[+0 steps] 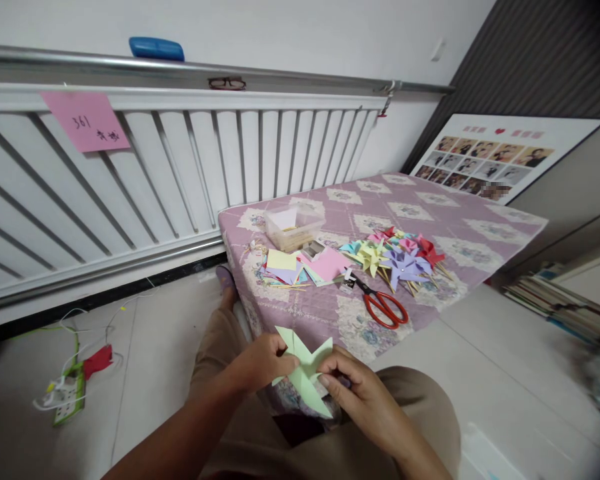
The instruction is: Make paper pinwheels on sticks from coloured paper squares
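**Green pinwheel pinched from both sides!**

And here we are, the folded paper up over my lap, just off the near corner of the purple cover. My left hand has it by the left side, thumb flat on the face, fingers curled in close; what they do behind, I can't tell. My right hand comes in opposite, thumb and forefinger drawn narrow on the right edge, a neat pinch!

This is delicate stuff, as I judge it. The left thumb should pin the middle without crushing it, while the right fingers roll each flap inward gently; a soft curve beats a hard crease here. Press too hard and the thin paper could buckle; let go early and a flap could spring loose.

Now look at the lie of it! The face tips up towards me. One tip shoots off to the far left, one to the far right, one dives towards my right knee, and a smaller one peeks out under my left hand. The longest line runs on the diagonal, far left to near right, slicing between my two thumbs!
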`<action>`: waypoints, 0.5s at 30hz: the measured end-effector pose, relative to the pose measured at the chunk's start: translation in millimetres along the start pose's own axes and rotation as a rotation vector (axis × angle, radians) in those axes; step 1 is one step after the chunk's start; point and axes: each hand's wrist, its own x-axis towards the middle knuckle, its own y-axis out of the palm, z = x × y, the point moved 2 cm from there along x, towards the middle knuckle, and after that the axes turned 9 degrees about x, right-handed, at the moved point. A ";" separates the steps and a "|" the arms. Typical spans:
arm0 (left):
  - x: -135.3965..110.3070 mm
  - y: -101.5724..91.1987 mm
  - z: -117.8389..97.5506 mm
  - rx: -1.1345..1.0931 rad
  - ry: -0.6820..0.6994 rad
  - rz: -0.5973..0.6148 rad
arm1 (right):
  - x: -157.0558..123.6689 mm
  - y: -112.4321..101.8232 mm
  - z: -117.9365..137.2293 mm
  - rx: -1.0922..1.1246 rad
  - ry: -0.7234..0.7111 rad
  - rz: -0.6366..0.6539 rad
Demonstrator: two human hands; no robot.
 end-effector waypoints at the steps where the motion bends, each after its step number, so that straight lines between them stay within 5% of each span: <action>1: -0.9 0.8 -1.9 0.012 -0.003 -0.004 | 0.5 0.9 0.0 -0.006 0.005 -0.010; 15: 0.5 8.8 -0.9 -0.024 -0.075 -0.156 | 10.9 7.6 6.4 -0.186 0.005 -0.177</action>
